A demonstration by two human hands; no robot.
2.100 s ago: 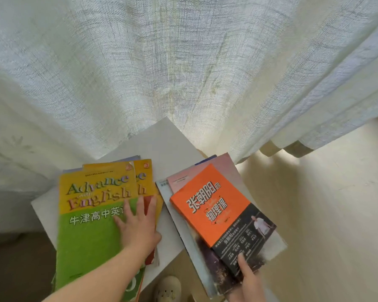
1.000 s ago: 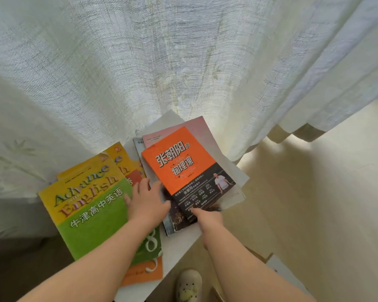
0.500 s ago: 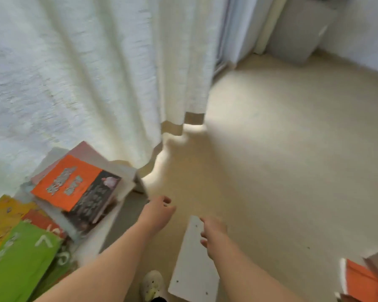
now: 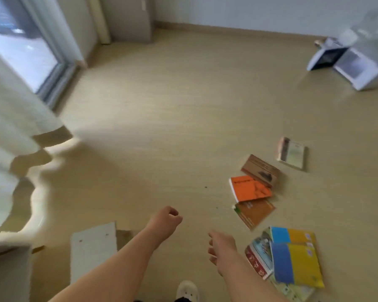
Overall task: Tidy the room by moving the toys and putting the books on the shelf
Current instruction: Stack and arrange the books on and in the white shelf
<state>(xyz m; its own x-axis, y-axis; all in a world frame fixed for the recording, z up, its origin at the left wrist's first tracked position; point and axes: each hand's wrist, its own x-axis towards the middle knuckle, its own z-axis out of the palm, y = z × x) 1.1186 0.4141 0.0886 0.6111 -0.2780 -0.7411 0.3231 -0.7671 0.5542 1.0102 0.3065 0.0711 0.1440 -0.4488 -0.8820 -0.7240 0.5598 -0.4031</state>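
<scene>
Slipper (image 4: 187, 290), white, shows at the bottom edge and is partly cut off by the frame. Both forearms reach forward above the floor (image 4: 162, 127). The left hand (image 4: 165, 221) has its fingers curled into a loose fist and holds nothing. The right hand (image 4: 222, 247) is relaxed, with fingers only lightly bent, and it is also empty.

To the left of the arms a white board (image 4: 93, 249) lies flat on the floor. A grey-white object (image 4: 7, 269) in the bottom left corner is cut off, and I cannot tell what it is.

The books lie scattered on the floor at the right. Just beside the right hand is a small pile: two blue-and-yellow books (image 4: 296, 264) overlap a red-and-white book (image 4: 258, 260), and the lowest ones run out of the frame. Farther away an orange book (image 4: 250, 188) lies on the corner of a brown-orange book (image 4: 254, 212), and a brown book (image 4: 261, 171) touches its far edge. A pale book (image 4: 291, 154) lies apart behind them. Motion blur makes all titles unreadable.

The white curtain (image 4: 13, 118) hangs at the left, with a glass sliding door (image 4: 24, 46) behind it. White boxes (image 4: 358, 68), blurred, stand at the far right.
</scene>
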